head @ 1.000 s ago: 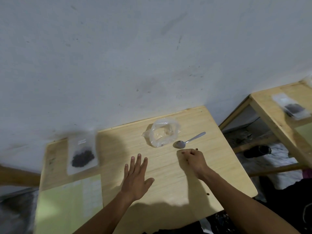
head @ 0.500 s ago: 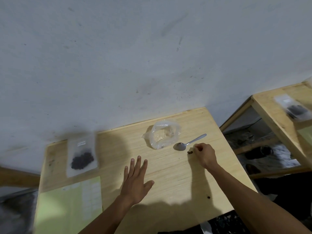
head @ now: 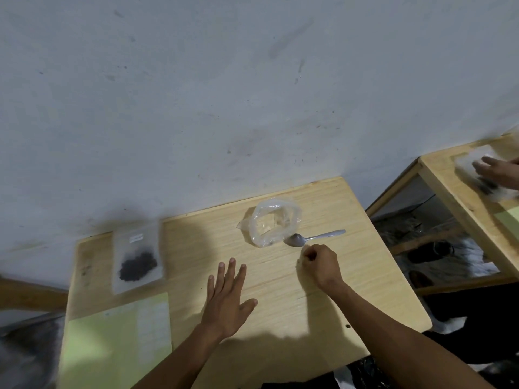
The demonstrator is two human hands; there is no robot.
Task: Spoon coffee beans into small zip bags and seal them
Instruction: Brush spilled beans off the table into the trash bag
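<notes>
Far left on your table (head: 351,265) there's a zip bag (head: 137,258) lying flat with a dark pile of coffee beans (head: 137,265) in it; whether the zip's pressed shut I can't tell, it's blurry. A green sheet (head: 115,352) sits just below it. Your left hand (head: 229,294) is flat on the wood, fingers spread, holding nothing. Next over, a crumpled clear plastic bag (head: 273,221) that looks basically empty, with the spoon (head: 311,238) lying beside it, bowl nearly touching the plastic. Your right hand (head: 321,263) is curled up just below the spoon bowl, maybe pinching a stray bean, but I honestly can't see what's in there. Heads up: that floppy bag has nothing propping its mouth, so scooping one-handed will probably scatter beans. There's another stray bean (head: 348,326) near the front edge, easy to knock off.
</notes>
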